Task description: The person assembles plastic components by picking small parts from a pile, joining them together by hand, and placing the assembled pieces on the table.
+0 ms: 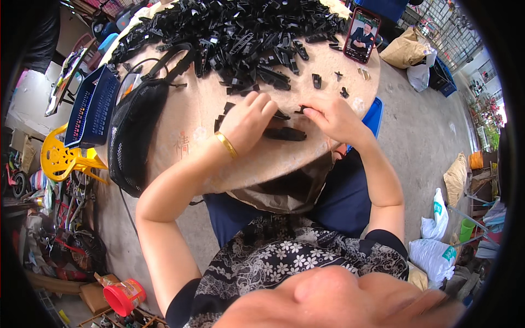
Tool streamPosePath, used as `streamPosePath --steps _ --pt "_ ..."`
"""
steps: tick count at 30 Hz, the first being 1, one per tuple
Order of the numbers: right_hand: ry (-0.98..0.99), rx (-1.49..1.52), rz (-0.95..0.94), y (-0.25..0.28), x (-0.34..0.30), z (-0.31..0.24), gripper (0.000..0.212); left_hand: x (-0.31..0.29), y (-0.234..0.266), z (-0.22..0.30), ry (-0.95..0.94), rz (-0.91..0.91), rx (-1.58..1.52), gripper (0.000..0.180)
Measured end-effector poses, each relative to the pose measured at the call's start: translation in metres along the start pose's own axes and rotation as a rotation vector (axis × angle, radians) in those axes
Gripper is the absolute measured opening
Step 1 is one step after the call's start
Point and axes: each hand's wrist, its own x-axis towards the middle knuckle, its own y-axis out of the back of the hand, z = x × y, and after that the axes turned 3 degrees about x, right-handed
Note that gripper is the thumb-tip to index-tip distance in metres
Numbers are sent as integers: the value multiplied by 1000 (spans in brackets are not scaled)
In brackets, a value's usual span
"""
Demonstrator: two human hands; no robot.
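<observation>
My left hand, with a gold bangle at the wrist, is curled closed over a long black plastic part, whose end shows past my fingers. Between the thumb and fingers of my right hand is a small black plastic piece, a short gap away from that end. Another long black part lies on the round table just below both hands. Several small black pieces lie loose beyond my right hand. My fingers hide some of what is under them.
A large heap of black plastic parts covers the table's far side. A phone stands at the right edge, and a black mesh bag hangs over the left edge. Beside it are a blue crate and a yellow chair.
</observation>
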Motion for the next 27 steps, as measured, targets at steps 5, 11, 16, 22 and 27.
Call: streamPosePath --steps 5,11,16,22,27 --pt "-238 90 36 4 2 -8 21 -3 3 10 21 -26 35 49" --pt "-230 -25 -63 18 -1 2 27 -3 3 5 -68 -24 -159 44" --pt "-179 -10 -18 12 -1 5 30 0 10 4 -62 -86 -376 23" --pt "-219 102 -40 9 3 12 26 6 2 -5 0 135 -345 19" --pt "-318 456 33 0 5 1 24 -2 -2 -3 182 26 -219 17"
